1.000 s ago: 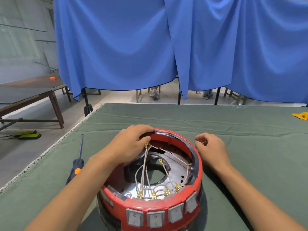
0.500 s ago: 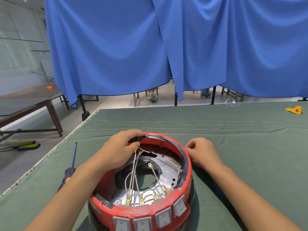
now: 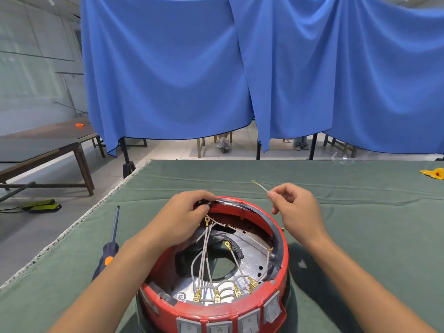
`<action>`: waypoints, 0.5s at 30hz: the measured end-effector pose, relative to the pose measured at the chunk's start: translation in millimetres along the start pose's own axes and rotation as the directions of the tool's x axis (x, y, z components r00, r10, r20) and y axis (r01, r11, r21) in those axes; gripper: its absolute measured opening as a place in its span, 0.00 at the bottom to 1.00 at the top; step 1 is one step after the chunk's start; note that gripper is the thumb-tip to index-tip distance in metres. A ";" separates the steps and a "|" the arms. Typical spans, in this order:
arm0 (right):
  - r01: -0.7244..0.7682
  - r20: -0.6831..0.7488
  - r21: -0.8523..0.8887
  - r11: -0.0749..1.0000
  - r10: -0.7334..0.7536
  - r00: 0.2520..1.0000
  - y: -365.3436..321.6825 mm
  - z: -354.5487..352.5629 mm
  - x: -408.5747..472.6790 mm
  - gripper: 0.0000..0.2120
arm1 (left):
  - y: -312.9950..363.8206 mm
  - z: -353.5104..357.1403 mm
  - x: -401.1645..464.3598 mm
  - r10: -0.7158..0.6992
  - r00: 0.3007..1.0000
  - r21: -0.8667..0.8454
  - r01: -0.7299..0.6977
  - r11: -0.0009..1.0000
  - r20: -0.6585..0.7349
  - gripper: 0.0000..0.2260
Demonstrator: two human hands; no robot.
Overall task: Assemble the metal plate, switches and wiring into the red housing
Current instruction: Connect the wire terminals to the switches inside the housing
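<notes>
Two hands: our left hand [image 3: 185, 219] pinches wires at the red housing's [image 3: 281, 280] far rim; right hand [image 3: 294, 207] pinches a loose wire [image 3: 260, 186].
Advice: we keep the housing steady, seating its ring terminal without tugging.

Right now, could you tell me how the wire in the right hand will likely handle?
The wire probably weighs almost nothing, since a fingertip pinch of the right hand carries it. Its short free end sticks out straight, so it seems springy; longer lengths would likely flop.
</notes>
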State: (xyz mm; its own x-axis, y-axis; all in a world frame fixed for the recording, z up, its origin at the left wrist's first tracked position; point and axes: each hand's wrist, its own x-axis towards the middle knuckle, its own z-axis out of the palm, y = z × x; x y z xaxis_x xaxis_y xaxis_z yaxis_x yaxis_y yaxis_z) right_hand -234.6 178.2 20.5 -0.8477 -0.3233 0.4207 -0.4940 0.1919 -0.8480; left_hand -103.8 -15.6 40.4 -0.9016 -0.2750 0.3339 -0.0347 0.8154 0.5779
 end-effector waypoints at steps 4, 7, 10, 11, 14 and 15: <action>0.113 0.035 0.044 0.993 -0.115 0.993 -25.7 2.7 -4.9 0.09 | 10.7 -7.0 -1.3 -0.004 0.984 -0.256 -0.043 0.966 -0.178 0.11; 0.192 0.105 0.009 0.981 -0.191 0.976 -39.3 10.3 -13.7 0.08 | 20.7 -9.7 -4.1 0.020 0.975 -0.356 -0.099 0.929 -0.220 0.09; 0.238 0.184 -0.032 0.971 -0.228 0.956 -46.6 16.0 -20.6 0.08 | 29.8 -7.5 -7.4 0.033 0.984 -0.470 -0.112 0.876 -0.172 0.06; 0.241 0.206 -0.042 0.970 -0.227 0.952 -47.8 17.1 -21.9 0.07 | 31.3 -6.4 -8.1 0.040 0.987 -0.489 -0.112 0.865 -0.156 0.05; 0.237 0.240 -0.050 0.970 -0.218 0.946 -49.4 18.5 -23.1 0.05 | 29.8 -3.9 -8.1 0.022 0.995 -0.494 -0.070 0.866 -0.102 0.05; 0.220 0.250 -0.027 0.975 -0.206 0.946 -50.0 18.5 -22.8 0.05 | 28.8 -4.0 -7.8 0.009 0.996 -0.505 -0.052 0.861 -0.088 0.04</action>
State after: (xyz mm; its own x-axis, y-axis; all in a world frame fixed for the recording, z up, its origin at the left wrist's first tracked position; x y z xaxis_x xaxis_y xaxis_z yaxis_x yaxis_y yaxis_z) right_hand -186.9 158.9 47.4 -0.6517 -0.5767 0.4926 -0.6732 0.1407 -0.7259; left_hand -96.1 7.9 57.5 -0.8602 -0.3120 0.4035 0.2351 0.4595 0.8565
